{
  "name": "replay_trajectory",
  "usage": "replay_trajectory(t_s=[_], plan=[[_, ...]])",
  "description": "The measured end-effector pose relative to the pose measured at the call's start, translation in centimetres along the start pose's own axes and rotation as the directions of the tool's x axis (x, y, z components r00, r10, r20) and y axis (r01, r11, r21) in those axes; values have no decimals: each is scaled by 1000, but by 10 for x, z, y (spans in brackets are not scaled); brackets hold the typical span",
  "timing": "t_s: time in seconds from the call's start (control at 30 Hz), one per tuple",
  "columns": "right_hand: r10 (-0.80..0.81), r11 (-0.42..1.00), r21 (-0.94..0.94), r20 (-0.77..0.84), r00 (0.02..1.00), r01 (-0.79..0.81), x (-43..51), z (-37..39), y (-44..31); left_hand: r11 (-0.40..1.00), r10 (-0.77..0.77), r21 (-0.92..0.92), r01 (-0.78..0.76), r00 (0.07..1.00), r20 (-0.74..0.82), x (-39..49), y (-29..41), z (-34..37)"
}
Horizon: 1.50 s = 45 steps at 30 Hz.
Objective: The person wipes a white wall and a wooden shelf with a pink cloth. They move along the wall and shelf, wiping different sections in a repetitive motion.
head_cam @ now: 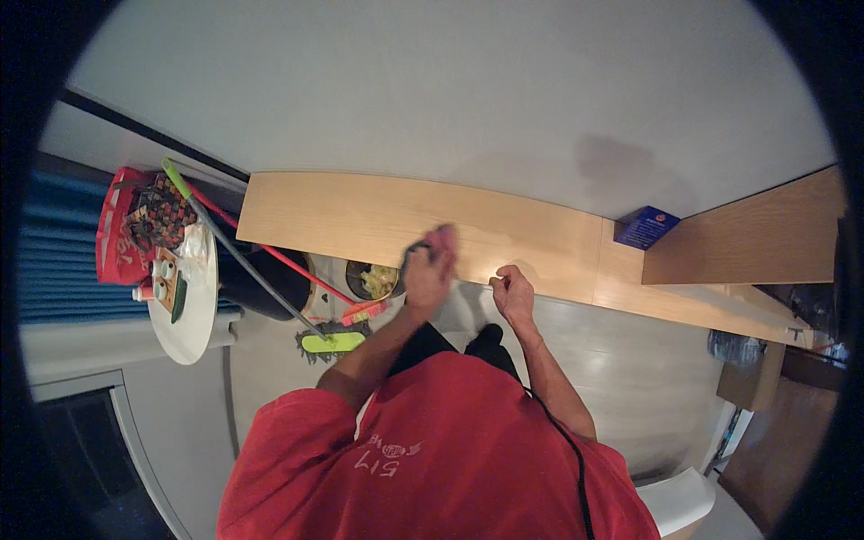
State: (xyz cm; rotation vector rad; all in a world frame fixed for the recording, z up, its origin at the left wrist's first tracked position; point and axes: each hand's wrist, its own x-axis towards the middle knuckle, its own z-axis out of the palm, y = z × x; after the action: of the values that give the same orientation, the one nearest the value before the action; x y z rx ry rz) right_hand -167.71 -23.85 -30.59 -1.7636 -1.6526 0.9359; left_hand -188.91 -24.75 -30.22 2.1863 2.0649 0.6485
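Note:
A long light-wood shelf top (432, 209) runs along the wall before me. My left hand (428, 280) grips a pink and dark cloth (440, 241) on the wood near its front edge; hand and cloth are blurred. To the right, my right hand (514, 293) is at the front edge with its fingers curled in, and no object shows in it. Whether it touches the edge cannot be told. A blue box with writing (646, 227) stands at the right part of the shelf, against the wall.
Left: a white round table (196, 334) with small jars, a cucumber (179, 297) and bags; a green flat mop (334, 342) and a red broom (364, 311) lean nearby. A bin (372, 279) holding scraps is below the shelf. Right: a wooden cabinet panel (742, 236) and a white chair (678, 499).

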Motion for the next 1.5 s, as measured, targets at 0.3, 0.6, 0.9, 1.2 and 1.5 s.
replay_trajectory(t_s=[0.3, 0.6, 0.9, 1.2, 1.5], plan=[[113, 993, -21, 27, 993, -112, 7, 62, -58, 986, 119, -96, -134, 982, -147, 11, -68, -4], [259, 965, -13, -129, 957, -263, 8, 71, -91, 1000, -17, 21, 22, 978, -210, 31, -164, -37], [284, 958, -39, -33, 958, -285, 19, 78, -55, 935, 307, -220, -277, 945, 116, 90, -1, 19], [364, 849, 357, 136, 921, -389, 34, 37, -31, 688, -66, -722, 71, 997, 35, 133, -54, 48], [286, 829, 471, 108, 952, -302, 56, 32, -17, 960, -190, -233, 155, 972, -138, 142, -19, 37]])
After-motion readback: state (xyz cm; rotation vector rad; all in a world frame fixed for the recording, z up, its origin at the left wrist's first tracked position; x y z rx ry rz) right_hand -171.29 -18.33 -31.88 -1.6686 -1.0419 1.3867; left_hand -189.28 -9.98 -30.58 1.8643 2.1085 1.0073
